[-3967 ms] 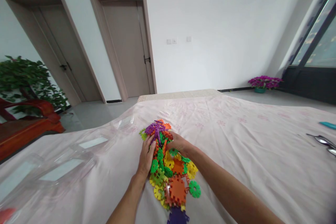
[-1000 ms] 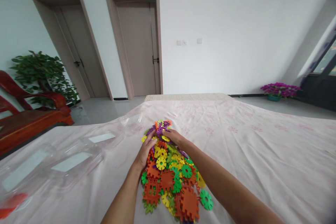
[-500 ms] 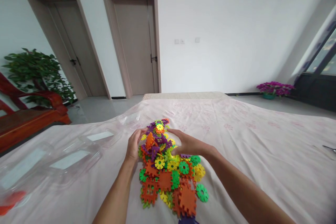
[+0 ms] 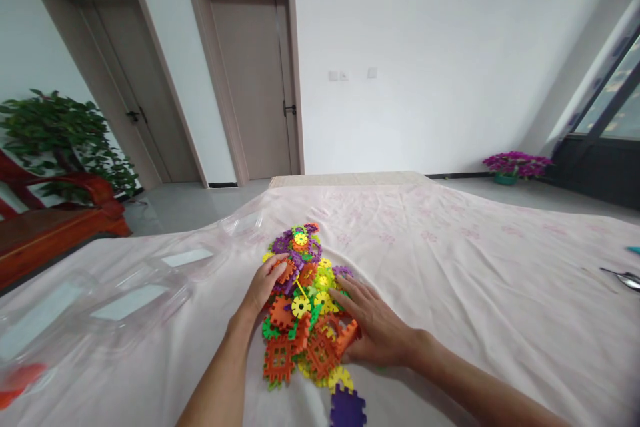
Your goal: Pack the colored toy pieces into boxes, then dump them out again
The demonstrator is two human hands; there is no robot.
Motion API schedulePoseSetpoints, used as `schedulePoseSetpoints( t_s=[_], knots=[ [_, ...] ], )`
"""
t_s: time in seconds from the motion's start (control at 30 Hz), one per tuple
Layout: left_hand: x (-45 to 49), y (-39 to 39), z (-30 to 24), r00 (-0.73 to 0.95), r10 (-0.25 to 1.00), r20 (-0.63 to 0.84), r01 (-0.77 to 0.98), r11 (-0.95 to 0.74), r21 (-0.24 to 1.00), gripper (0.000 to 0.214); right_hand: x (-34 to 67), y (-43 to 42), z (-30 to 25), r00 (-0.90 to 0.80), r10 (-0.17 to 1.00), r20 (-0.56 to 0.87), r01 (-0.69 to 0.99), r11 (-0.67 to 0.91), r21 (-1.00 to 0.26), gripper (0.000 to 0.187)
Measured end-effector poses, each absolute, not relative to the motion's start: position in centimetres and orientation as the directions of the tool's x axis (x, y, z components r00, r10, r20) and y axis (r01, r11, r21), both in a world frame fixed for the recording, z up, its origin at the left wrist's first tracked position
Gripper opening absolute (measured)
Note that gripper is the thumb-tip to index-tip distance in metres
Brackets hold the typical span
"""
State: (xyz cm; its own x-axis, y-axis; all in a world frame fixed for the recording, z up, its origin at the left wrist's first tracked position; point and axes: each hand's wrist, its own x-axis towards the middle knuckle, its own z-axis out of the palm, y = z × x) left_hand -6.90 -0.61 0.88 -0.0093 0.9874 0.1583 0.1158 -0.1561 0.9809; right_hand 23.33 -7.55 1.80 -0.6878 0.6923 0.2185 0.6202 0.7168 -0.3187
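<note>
A heap of plastic interlocking pieces (image 4: 301, 307) in orange, purple, yellow and green lies on the cloth in front of me. Some are notched squares, others slotted round discs. My left hand (image 4: 263, 287) rests against the heap's left side, its fingers stretched over an orange square (image 4: 285, 272). Along the right side, my right hand (image 4: 375, 323) lies with fingers apart, pressed to the pieces near a tilted orange one (image 4: 347, 337). Part of its thumb is hidden by pieces. A dark purple square (image 4: 348, 407) lies at the near end, below a yellow disc (image 4: 341, 379).
Clear plastic containers (image 4: 131, 303) stand on the left of the patterned tablecloth (image 4: 480, 320), with a red item (image 4: 23, 383) at the near left. Scissors (image 4: 627, 279) lie at the far right. A wooden chair (image 4: 65, 207) is beyond the left edge.
My right hand has come down and nearer to me, onto the heap's right side. Pieces there have been pushed leftward and tilted. My left hand now touches the left side.
</note>
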Motion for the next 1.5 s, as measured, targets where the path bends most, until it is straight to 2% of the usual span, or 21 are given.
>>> schedulePoseSetpoints(
  t_s=[0.07,0.17,0.27,0.4,0.5,0.57,0.63,0.7,0.77,0.83,0.9,1.0,1.07,1.17,1.23,1.33,1.5],
  knots=[
    [-6.9,-0.7,0.9,0.005,0.988,0.157,0.120,-0.157,0.980,0.041,22.6,-6.6,1.9,-0.685,0.672,0.282,0.604,0.740,-0.296,0.099],
    [-6.8,-0.8,1.0,0.022,0.985,0.169,0.140,-0.170,0.975,0.038,21.4,-5.1,2.3,-0.682,0.635,0.363,0.571,0.773,-0.278,0.074],
    [-6.8,-0.8,1.0,0.019,0.981,0.193,0.171,-0.194,0.966,0.036,20.0,-3.3,2.4,-0.601,0.691,0.402,0.620,0.720,-0.311,0.053],
    [-6.6,-0.8,0.8,-0.003,0.976,0.217,0.183,-0.212,0.960,0.031,17.8,-0.7,2.0,-0.392,0.802,0.450,0.695,0.579,-0.426,0.030],
    [-6.7,-0.7,0.6,-0.015,0.978,0.208,0.177,-0.202,0.963,0.029,15.8,1.1,2.5,-0.252,0.884,0.394,0.680,0.451,-0.578,0.015],
    [-6.8,-0.7,0.5,-0.024,0.980,0.197,0.167,-0.190,0.967,0.029,14.6,2.2,3.3,-0.204,0.929,0.308,0.599,0.368,-0.712,0.017],
    [-6.9,-0.6,0.3,-0.040,0.982,0.187,0.154,-0.179,0.972,0.030,13.9,2.9,4.3,-0.216,0.947,0.239,0.469,0.315,-0.825,0.029],
    [-7.2,-0.5,0.1,-0.064,0.981,0.183,0.139,-0.173,0.975,0.031,13.7,3.0,5.4,-0.260,0.932,0.252,0.393,0.341,-0.854,0.046],
    [-7.4,-0.4,-0.1,-0.097,0.978,0.184,0.127,-0.171,0.977,0.033,14.1,2.2,6.2,-0.312,0.888,0.338,0.422,0.448,-0.788,0.059],
    [-7.5,-0.3,-0.2,-0.131,0.974,0.185,0.122,-0.169,0.978,0.034,15.0,0.3,6.7,-0.386,0.822,0.418,0.502,0.567,-0.653,0.065],
    [-7.6,-0.2,-0.4,-0.159,0.970,0.186,0.123,-0.168,0.978,0.034,16.0,-2.3,6.8,-0.511,0.752,0.416,0.526,0.656,-0.540,0.073],
    [-7.7,0.0,-0.6,-0.190,0.961,0.202,0.137,-0.178,0.974,0.033,17.5,-6.7,6.2,-0.723,0.632,0.280,0.463,0.743,-0.484,0.096],
    [-7.7,0.1,-0.7,-0.199,0.956,0.214,0.154,-0.185,0.971,0.032,18.3,-9.2,5.4,-0.844,0.519,0.136,0.404,0.781,-0.476,0.113],
    [-7.7,0.3,-0.9,-0.194,0.955,0.222,0.184,-0.187,0.965,0.032,19.2,-11.3,4.1,-0.907,0.420,0.029,0.362,0.812,-0.457,0.111],
    [-7.7,0.3,-1.0,-0.189,0.956,0.226,0.200,-0.188,0.962,0.033,19.5,-11.5,3.4,-0.886,0.463,0.035,0.407,0.811,-0.421,0.103],
    [-7.7,0.3,-1.1,-0.184,0.956,0.229,0.217,-0.188,0.958,0.033,19.6,-10.4,2.7,-0.793,0.595,0.133,0.526,0.778,-0.343,0.091],
    [-7.5,0.1,-0.9,-0.181,0.955,0.235,0.236,-0.190,0.953,0.034,18.1,-7.9,3.2,-0.723,0.662,0.199,0.624,0.749,-0.224,0.075]
  ],
)
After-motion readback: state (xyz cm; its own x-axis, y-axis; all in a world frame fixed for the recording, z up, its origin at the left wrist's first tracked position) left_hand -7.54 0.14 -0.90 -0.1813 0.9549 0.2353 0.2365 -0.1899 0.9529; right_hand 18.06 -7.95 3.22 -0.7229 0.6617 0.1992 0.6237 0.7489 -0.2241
